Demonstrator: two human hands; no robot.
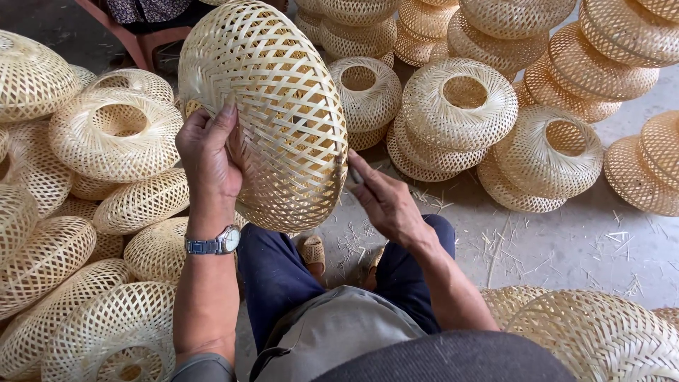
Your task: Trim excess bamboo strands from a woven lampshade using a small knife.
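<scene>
A pale woven bamboo shade (pixel 272 106), dome-shaped with an open lattice, is held up on edge in front of me. My left hand (pixel 209 159) grips its left rim, fingers curled over the weave; a wristwatch (pixel 214 244) sits on that wrist. My right hand (pixel 382 201) is at the shade's lower right rim and pinches a small dark tool (pixel 353 173) against the edge. My knees in dark blue trousers (pixel 283 272) are below the shade.
Several similar woven shades lie heaped at the left (pixel 117 131), stacked at the back right (pixel 460 106) and near my right side (pixel 601 336). Bamboo trimmings (pixel 509 247) litter the concrete floor. A reddish chair leg (pixel 124 35) and a seated person are at the top left.
</scene>
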